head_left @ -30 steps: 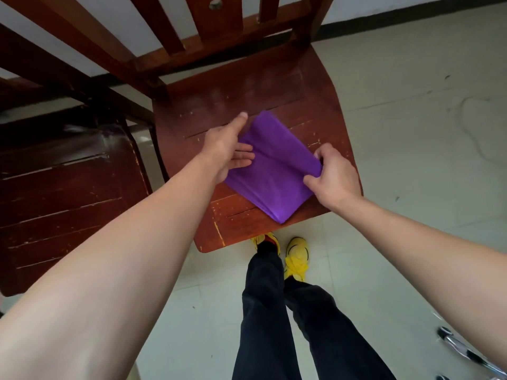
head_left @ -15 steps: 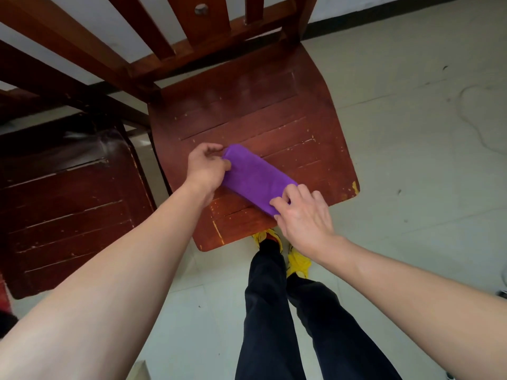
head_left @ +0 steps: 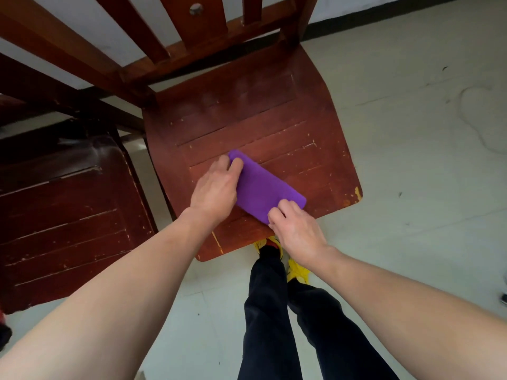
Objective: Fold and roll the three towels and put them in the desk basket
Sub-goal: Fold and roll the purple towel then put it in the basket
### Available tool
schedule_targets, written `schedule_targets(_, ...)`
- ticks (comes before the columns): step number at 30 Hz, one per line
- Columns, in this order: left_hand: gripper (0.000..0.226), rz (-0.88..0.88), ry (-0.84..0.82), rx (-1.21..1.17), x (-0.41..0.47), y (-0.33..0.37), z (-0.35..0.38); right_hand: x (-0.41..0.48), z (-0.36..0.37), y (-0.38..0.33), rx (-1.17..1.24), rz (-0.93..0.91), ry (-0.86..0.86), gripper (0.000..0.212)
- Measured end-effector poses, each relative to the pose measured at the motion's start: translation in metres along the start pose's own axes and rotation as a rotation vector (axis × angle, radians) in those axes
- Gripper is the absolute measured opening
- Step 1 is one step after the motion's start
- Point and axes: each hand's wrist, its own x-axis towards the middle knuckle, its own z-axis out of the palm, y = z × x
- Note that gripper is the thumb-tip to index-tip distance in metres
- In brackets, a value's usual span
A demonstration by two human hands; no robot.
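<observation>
A purple towel (head_left: pixel 264 187) lies folded into a narrow strip on the seat of a red-brown wooden chair (head_left: pixel 274 111), running from upper left to lower right. My left hand (head_left: pixel 216 189) rests on the strip's upper-left end, fingers curled over its edge. At the lower-right end my right hand (head_left: pixel 295 229) pinches the cloth with thumb and fingers. No basket and no other towels are in view.
A second dark wooden chair (head_left: pixel 63 223) stands to the left, close beside the first. The chair's slatted back (head_left: pixel 197 20) rises at the top. My legs in black trousers (head_left: pixel 277 319) and yellow shoes stand on pale floor tiles below the seat's front edge.
The towel went from a wide square to a narrow strip as both hands folded it over toward me. Since half a second ago the hands have stayed at the strip's two ends.
</observation>
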Motion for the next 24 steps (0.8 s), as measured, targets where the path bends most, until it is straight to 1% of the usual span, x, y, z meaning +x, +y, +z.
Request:
schedule_targets(3,0.03,0.017,-0.057,-0.011,0.005,-0.004,0.001,0.002,0.008,-0.002,-0.073,0.042,-0.019,0.022)
schedule_targets(5,0.03,0.022,-0.118,-0.054,0.006,-0.007,-0.002,0.004,0.003,-0.004,-0.052,0.059,-0.087,0.01)
schedule_targets(6,0.029,0.026,-0.15,-0.069,0.007,-0.007,-0.007,0.005,-0.002,-0.004,-0.017,0.07,-0.124,0.008)
schedule_targets(8,0.031,0.026,-0.22,-0.058,0.006,-0.006,-0.018,0.007,-0.019,-0.004,0.089,0.123,-0.197,0.019)
schedule_targets(9,0.035,0.03,-0.237,-0.016,0.005,-0.004,-0.025,0.009,-0.029,-0.002,0.142,0.174,-0.181,0.022)
schedule_targets(11,0.046,0.091,-0.17,0.176,0.007,-0.001,-0.041,0.013,-0.048,0.002,0.148,0.271,-0.069,0.022)
schedule_targets(12,0.052,0.142,-0.119,0.271,0.009,0.001,-0.048,0.014,-0.054,0.005,0.104,0.314,-0.014,0.028)
schedule_targets(13,0.061,0.189,-0.094,0.33,0.011,0.002,-0.051,0.015,-0.057,0.006,0.063,0.349,0.004,0.04)
schedule_targets(15,0.08,0.256,-0.153,0.403,0.017,0.001,-0.048,0.017,-0.055,0.007,0.054,0.393,-0.058,0.063)
schedule_targets(17,0.085,0.308,-0.25,0.473,0.022,0.002,-0.039,0.018,-0.044,0.006,0.115,0.432,-0.169,0.073)
schedule_targets(19,0.08,0.337,-0.267,0.517,0.022,0.007,-0.028,0.015,-0.03,0.002,0.173,0.468,-0.241,0.07)
schedule_targets(21,0.068,0.353,-0.282,0.524,0.015,0.015,-0.025,0.004,-0.023,-0.006,0.191,0.487,-0.279,0.058)
schedule_targets(24,0.045,0.34,-0.353,0.527,-0.013,0.024,-0.027,-0.028,-0.026,-0.018,0.177,0.493,-0.215,0.046)
